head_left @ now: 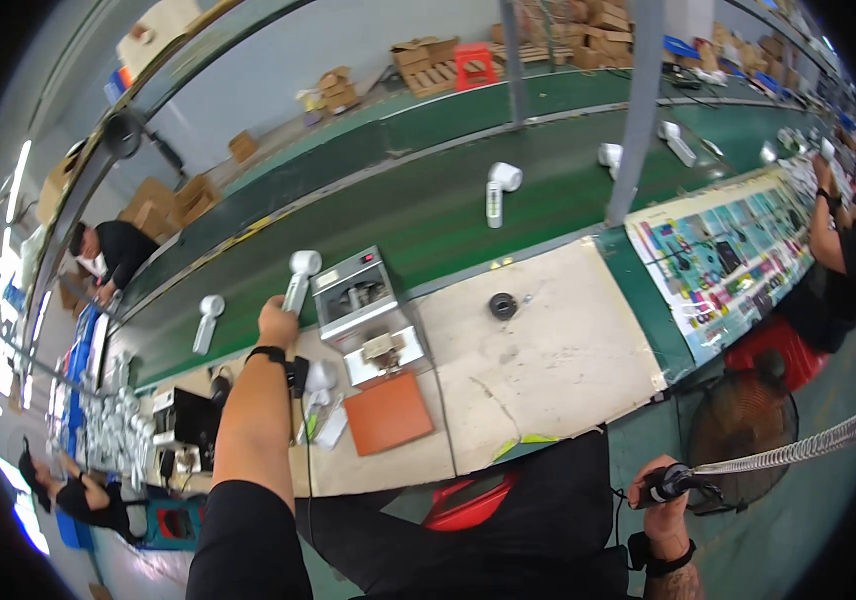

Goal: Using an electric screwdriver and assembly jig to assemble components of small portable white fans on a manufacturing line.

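1. While the left hand (278,322) has its fingers curled around the handle of a white round-headed device (300,274), that device leans at the near edge of the green conveyor belt (408,225), just left of a grey box-shaped machine (353,290); whether it touches the belt, I cannot tell.
2. The right hand (662,512) is wrapped around a black tool (666,485), off the front right side of the pale worktable (568,360); a silvery coiled line (798,451) runs rightward from the tool.
3. Up on the machine, a small red display (368,258) is lit, its characters too small to make out.
4. Farther right on the belt, a second white device (494,205) bears dark marks down its handle, likewise illegible.
5. A colourful printed sheet (713,262) covers the surface to the right, its panels too fine to read.
6. On the worktable lie an orange-brown slab (388,413) and a black ring (503,306).
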